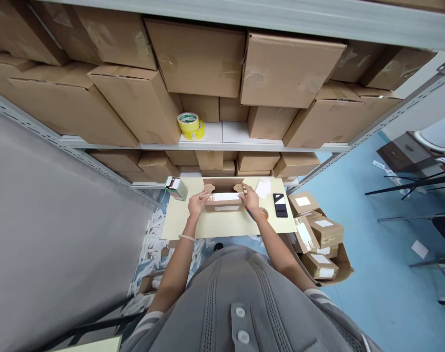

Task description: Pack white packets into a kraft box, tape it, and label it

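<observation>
An open brown cardboard box [222,199] lies on a pale yellow board [222,226], with its flaps raised and a white strip [222,197] across its middle. My left hand [198,203] grips the box's left side, its fingers reaching the white strip. My right hand [249,198] holds the right flap and side. A roll of brown tape [264,213] sits just below my right hand. Beyond it lie a black smartphone [280,205] and a white paper slip [263,188]. A small printed carton [176,188] stands at the board's far left corner.
Grey metal shelving packed with cardboard boxes [196,58] rises ahead, with yellow tape rolls [190,126] on one shelf. Labelled parcels fill a carton [318,239] at the board's right. Shredded paper [152,249] lies on the floor at left, beside a grey panel [54,220].
</observation>
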The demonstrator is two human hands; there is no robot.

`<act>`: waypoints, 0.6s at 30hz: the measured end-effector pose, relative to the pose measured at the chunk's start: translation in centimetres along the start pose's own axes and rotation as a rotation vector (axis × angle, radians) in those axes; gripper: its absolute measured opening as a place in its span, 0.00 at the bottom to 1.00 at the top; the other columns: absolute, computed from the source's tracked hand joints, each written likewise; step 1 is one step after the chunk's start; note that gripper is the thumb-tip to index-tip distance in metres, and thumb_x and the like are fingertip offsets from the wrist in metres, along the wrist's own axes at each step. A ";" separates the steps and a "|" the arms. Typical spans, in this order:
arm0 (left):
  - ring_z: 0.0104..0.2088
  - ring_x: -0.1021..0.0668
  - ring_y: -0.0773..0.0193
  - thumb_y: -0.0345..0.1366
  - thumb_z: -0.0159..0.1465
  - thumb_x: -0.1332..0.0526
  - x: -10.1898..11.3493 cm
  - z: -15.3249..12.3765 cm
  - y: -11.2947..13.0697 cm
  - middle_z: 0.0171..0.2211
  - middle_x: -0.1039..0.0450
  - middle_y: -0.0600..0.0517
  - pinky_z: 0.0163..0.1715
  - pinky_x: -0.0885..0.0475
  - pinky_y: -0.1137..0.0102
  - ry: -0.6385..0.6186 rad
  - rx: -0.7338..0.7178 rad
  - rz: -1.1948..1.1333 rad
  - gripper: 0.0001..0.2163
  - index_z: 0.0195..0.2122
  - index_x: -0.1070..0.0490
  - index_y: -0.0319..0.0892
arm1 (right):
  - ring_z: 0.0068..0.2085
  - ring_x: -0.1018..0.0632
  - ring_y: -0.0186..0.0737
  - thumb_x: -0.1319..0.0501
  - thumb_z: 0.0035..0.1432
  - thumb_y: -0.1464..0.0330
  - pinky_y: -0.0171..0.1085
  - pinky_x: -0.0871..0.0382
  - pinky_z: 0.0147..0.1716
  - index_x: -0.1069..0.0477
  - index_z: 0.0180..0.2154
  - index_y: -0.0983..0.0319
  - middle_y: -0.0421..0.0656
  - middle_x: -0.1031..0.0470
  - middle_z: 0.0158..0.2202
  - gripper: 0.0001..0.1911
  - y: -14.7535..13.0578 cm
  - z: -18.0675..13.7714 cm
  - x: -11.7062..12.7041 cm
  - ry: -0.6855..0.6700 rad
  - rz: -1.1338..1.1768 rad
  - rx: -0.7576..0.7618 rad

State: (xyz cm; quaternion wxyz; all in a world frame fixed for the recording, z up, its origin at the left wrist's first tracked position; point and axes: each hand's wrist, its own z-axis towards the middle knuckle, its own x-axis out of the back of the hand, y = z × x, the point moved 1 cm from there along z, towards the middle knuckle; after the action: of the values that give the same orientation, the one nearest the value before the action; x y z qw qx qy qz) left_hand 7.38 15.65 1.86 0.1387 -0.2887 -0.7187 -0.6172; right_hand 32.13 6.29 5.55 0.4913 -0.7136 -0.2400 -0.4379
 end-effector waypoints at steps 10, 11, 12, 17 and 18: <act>0.45 0.21 0.61 0.36 0.64 0.41 -0.5 -1.4 1.0 0.59 0.30 0.48 0.50 0.28 0.64 0.093 0.006 -0.007 0.39 0.71 0.63 0.52 | 0.60 0.31 0.52 0.37 0.58 0.72 0.45 0.39 0.57 0.62 0.70 0.46 0.52 0.57 0.71 0.47 -2.8 0.9 0.6 0.034 -0.275 0.073; 0.45 0.21 0.62 0.35 0.64 0.42 -0.4 -1.4 1.3 0.60 0.31 0.48 0.49 0.28 0.65 0.087 -0.006 0.013 0.40 0.71 0.65 0.53 | 0.60 0.30 0.52 0.38 0.59 0.73 0.45 0.39 0.57 0.60 0.69 0.46 0.51 0.55 0.71 0.45 -2.8 0.9 0.5 0.021 -0.279 0.085; 0.44 0.21 0.62 0.34 0.64 0.42 -0.3 -1.5 1.5 0.60 0.32 0.48 0.48 0.28 0.66 0.080 -0.025 0.037 0.40 0.71 0.66 0.54 | 0.59 0.30 0.51 0.40 0.61 0.73 0.45 0.39 0.57 0.59 0.69 0.47 0.51 0.53 0.70 0.43 -2.7 0.7 0.4 0.020 -0.279 0.090; 0.50 0.24 0.60 0.34 0.67 0.47 -0.2 -2.2 2.0 0.59 0.33 0.49 0.47 0.28 0.69 0.080 -0.112 0.136 0.31 0.70 0.56 0.53 | 0.55 0.27 0.48 0.50 0.67 0.71 0.44 0.37 0.56 0.54 0.69 0.52 0.49 0.44 0.67 0.32 -2.3 -0.9 -0.8 0.053 -0.241 0.076; 0.51 0.24 0.59 0.36 0.68 0.47 -0.3 -2.4 1.9 0.59 0.33 0.49 0.47 0.28 0.69 0.094 -0.110 0.139 0.29 0.70 0.52 0.52 | 0.55 0.27 0.48 0.51 0.67 0.71 0.43 0.37 0.56 0.52 0.69 0.53 0.49 0.42 0.66 0.31 -2.2 -1.3 -1.1 0.052 -0.225 0.072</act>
State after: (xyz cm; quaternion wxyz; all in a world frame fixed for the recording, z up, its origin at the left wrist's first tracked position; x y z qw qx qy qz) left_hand 8.35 13.43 3.74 0.1985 -0.3157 -0.6548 -0.6574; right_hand 29.37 6.13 5.87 0.4705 -0.6523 -0.3212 -0.4999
